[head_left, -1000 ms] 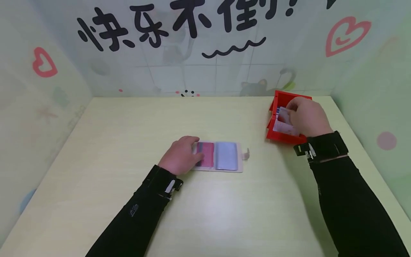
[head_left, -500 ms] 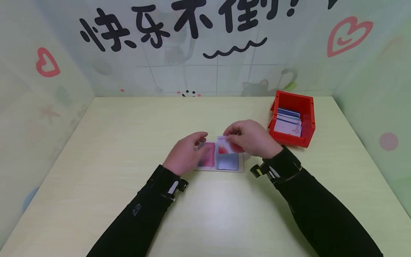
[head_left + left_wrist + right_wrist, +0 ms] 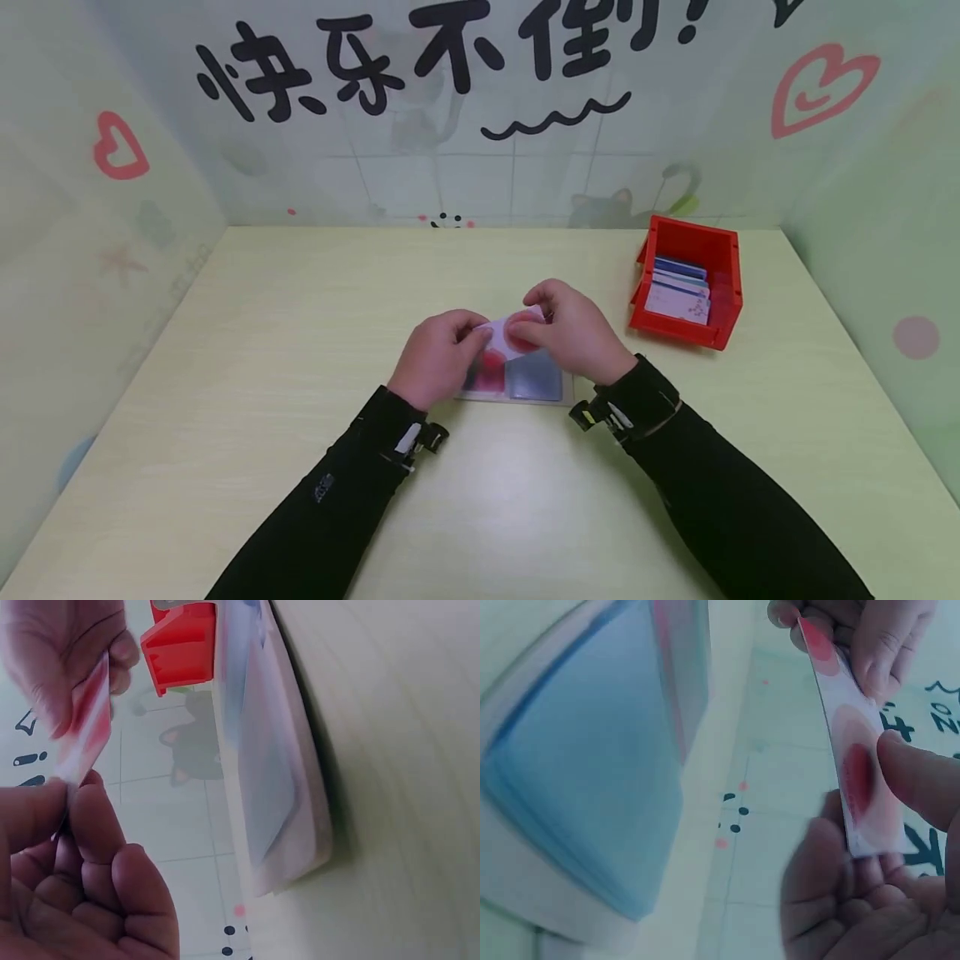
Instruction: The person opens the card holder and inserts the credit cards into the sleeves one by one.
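One card (image 3: 512, 336) I hold above the holder (image 3: 534, 380), left hand (image 3: 438, 357) and right hand (image 3: 582, 335) fingers pinching it; I'd grip lightly, keeping it unbent.

Between the left hand (image 3: 431, 358) at one end and the right hand (image 3: 581, 333) at the other, we see a card (image 3: 849, 735) suspended over the far part of an open card holder (image 3: 534, 379), which lies near the middle of the table (image 3: 337, 292). Behind and to the right, we find a bin (image 3: 678, 334) near the table's far right corner, a row of cards (image 3: 678, 302) inside it. A wall (image 3: 465, 183) rises behind the table, with others flanking it left and right.
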Demonstrator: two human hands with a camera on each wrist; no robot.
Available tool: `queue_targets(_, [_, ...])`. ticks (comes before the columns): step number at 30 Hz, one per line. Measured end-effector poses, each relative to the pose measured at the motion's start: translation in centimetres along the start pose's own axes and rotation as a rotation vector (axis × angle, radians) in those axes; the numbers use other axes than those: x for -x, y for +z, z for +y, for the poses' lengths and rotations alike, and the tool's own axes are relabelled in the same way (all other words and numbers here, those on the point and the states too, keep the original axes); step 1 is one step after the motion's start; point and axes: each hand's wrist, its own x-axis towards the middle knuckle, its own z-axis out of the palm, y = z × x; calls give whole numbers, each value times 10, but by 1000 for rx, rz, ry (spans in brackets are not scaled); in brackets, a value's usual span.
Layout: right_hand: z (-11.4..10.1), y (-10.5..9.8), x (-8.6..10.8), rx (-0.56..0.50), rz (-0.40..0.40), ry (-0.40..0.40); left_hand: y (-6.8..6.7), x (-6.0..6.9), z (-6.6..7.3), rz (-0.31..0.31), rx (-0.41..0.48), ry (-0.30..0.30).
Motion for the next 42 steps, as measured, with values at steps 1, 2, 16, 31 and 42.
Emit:
queue_targets(1, [3, -1, 1, -25, -1, 22, 0, 0, 0, 12, 13, -14])
queue_targets(2, [6, -1, 1, -53, -5, 42, 0, -1, -1, 20, 25, -29])
queue_targets(16, [26, -2, -1, -151, -15, 194, 0, 0, -3, -80, -251, -124])
queue_targets(31, [28, 15, -7, 67, -43, 224, 4, 5, -8, -158, -347, -124])
queue_targets(42, [26, 20, -5, 95, -48, 199, 3, 5, -6, -176, -350, -137])
